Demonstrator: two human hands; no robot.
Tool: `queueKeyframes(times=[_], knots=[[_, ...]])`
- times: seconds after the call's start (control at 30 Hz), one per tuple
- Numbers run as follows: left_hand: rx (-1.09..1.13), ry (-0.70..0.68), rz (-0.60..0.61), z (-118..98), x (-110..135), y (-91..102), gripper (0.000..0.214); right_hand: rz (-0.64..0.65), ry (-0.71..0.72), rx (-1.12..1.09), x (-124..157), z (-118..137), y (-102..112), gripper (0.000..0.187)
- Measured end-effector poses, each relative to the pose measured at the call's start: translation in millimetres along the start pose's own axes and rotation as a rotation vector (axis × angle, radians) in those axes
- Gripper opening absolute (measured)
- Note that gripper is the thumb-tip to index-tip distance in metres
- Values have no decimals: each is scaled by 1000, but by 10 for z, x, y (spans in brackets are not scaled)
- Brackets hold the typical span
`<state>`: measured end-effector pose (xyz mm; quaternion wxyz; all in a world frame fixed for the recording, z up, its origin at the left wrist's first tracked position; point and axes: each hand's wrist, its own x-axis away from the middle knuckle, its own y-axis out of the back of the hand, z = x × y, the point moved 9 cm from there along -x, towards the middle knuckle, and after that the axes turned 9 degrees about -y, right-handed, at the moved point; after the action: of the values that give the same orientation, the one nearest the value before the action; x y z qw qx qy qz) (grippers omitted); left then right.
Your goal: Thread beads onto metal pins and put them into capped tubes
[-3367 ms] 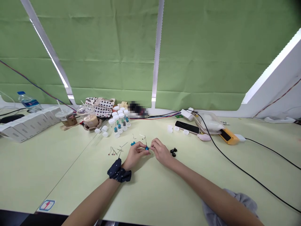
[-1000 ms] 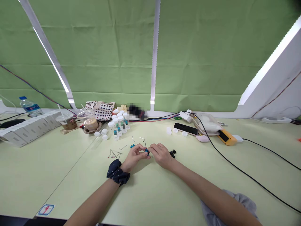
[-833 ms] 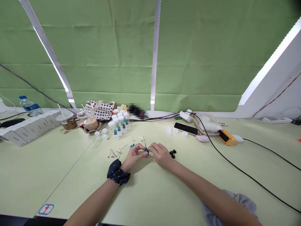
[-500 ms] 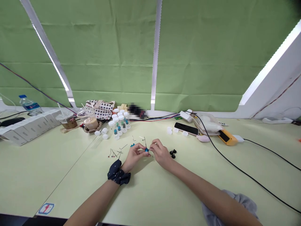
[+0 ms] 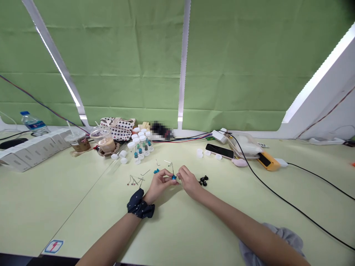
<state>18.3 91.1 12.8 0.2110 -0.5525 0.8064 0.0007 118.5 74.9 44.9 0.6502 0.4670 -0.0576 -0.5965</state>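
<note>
Between the thumb and fingers of my left hand [image 5: 161, 183] is a small shiny blue metal part [image 5: 173, 177], with a thin dark pin standing up from it. My right hand [image 5: 188, 180] is pinched against the part's right side; what its fingertips hold is too small to make out. Another blue piece [image 5: 156, 171] lies on the table just beyond my left hand. Several thin bent metal pins [image 5: 134, 180] are scattered to the left, and a few more lie beyond the hands. Several small black round pieces [image 5: 204, 179] sit right of my right hand.
Clear tubes with white caps [image 5: 142, 144] stand at the back left, beside loose caps and drink cups [image 5: 104, 142]. White boxes [image 5: 33, 149] line the far left. A phone [image 5: 219, 151], a yellow device [image 5: 268, 162] and a black cable [image 5: 277, 194] lie to the right.
My two hands and the blue part have shifted very slightly right. The right fingers have moved a little against the part; both hands keep their pinch.
</note>
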Motion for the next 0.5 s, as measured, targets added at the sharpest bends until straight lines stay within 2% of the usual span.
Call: queueKeyframes(times=[0.3,0.5], knots=[[-3,-7,10,-22,4,3,24,55,88,-26,5,37,29,10],[5,8,18,0,9,-13,27,-58,101,98,3,60,84,14]])
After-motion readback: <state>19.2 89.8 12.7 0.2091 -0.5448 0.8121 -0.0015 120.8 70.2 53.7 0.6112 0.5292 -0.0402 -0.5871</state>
